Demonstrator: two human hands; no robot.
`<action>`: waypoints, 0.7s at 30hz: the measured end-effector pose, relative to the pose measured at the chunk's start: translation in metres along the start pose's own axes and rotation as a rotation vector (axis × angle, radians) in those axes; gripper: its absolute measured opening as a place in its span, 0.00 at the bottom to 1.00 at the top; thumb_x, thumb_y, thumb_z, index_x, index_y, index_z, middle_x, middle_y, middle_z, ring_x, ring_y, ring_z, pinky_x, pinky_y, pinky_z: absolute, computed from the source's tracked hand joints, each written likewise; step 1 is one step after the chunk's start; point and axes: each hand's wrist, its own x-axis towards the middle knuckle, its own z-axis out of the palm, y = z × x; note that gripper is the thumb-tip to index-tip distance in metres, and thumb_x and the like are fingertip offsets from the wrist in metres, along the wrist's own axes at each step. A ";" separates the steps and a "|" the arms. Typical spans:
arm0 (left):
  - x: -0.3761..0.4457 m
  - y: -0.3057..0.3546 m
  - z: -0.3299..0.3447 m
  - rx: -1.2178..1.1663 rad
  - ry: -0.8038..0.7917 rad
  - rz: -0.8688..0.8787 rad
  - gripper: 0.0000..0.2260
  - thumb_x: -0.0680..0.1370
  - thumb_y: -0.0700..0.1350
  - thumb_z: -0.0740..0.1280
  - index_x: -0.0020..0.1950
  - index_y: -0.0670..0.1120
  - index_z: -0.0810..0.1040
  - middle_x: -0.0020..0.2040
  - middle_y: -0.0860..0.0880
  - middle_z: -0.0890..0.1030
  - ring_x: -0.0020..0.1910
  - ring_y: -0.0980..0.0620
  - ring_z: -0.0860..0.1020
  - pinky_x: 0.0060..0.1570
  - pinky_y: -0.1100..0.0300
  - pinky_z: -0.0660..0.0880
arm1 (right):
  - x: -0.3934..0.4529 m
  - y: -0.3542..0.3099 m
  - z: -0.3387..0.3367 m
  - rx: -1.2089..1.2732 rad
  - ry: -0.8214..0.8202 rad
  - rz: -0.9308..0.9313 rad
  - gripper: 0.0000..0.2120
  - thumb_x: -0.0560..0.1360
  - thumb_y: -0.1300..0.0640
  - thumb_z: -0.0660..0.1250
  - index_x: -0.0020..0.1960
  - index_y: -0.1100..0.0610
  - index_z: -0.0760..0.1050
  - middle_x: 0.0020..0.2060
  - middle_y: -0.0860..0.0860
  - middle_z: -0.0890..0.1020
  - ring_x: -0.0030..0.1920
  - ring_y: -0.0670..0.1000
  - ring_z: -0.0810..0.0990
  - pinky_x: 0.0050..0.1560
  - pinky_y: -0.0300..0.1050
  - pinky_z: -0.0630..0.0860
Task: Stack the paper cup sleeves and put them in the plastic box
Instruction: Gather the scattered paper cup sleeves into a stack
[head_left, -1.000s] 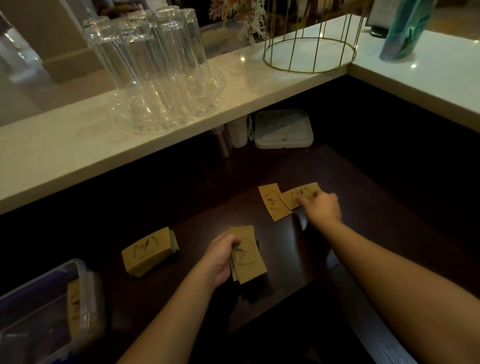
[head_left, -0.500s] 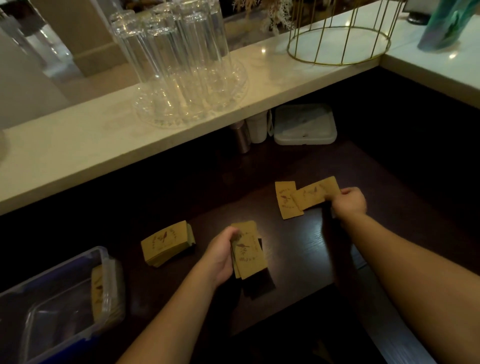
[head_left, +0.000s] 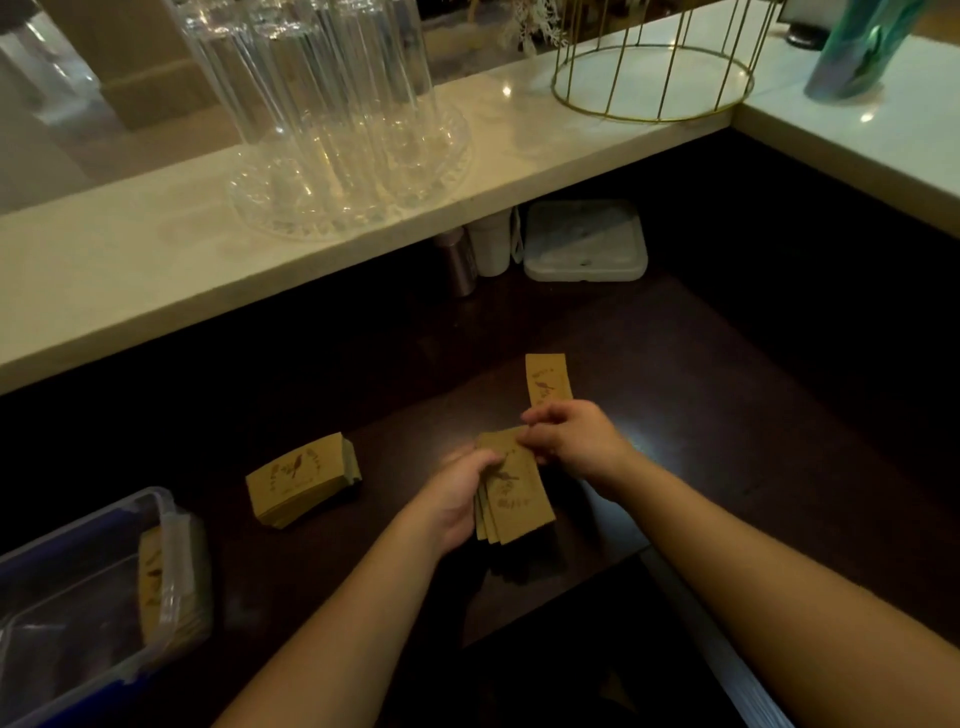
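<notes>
From my remote feed, a dark wooden bench (head_left: 727, 441) fills the lower frame beneath a pale stone ledge (head_left: 130, 270), where a cluster of tall clear glasses (head_left: 322, 93) stands on a cut-glass tray (head_left: 447, 156) beside a gold wire basket (head_left: 654, 83). At the bench's near left edge sits the clear plastic box (head_left: 67, 613), open at the top, with some brown paper sleeves (head_left: 153, 577) standing against its right wall. A lidded white container (head_left: 584, 241) rests at the back under the ledge, next to a small metal cylinder (head_left: 460, 265) and a white cup (head_left: 491, 249). On the bench between box and hands lies a squared stack of sleeves (head_left: 301, 480) printed with a bird. I see the left hand (head_left: 457, 499) closed around a loose, fanned bundle of sleeves (head_left: 514, 493), thumb on top. The right hand (head_left: 571, 436) meets the bundle's far end, fingers curled and pinching what seems to be its top sleeve, though I cannot tell exactly. Just beyond the right hand, a single sleeve (head_left: 548, 382) lies flat on the bench.
</notes>
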 end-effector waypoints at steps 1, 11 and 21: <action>-0.001 0.000 -0.001 0.014 0.020 0.022 0.14 0.80 0.39 0.60 0.65 0.41 0.73 0.57 0.35 0.81 0.52 0.40 0.82 0.47 0.46 0.79 | 0.003 0.004 0.004 -0.028 0.022 0.007 0.09 0.72 0.63 0.71 0.51 0.59 0.77 0.39 0.55 0.81 0.35 0.50 0.79 0.38 0.44 0.78; -0.024 0.003 -0.038 -0.039 0.184 0.104 0.13 0.80 0.39 0.61 0.63 0.45 0.75 0.52 0.40 0.82 0.48 0.43 0.82 0.40 0.49 0.79 | 0.048 0.002 -0.007 -0.699 0.446 0.155 0.31 0.72 0.38 0.64 0.61 0.63 0.73 0.62 0.62 0.69 0.60 0.63 0.70 0.54 0.56 0.71; -0.046 0.000 -0.080 -0.261 0.345 0.167 0.10 0.80 0.44 0.61 0.61 0.46 0.76 0.56 0.40 0.82 0.52 0.42 0.82 0.49 0.46 0.79 | 0.039 -0.015 0.013 -0.471 0.414 0.116 0.17 0.74 0.54 0.70 0.59 0.61 0.74 0.56 0.61 0.80 0.56 0.61 0.78 0.57 0.60 0.75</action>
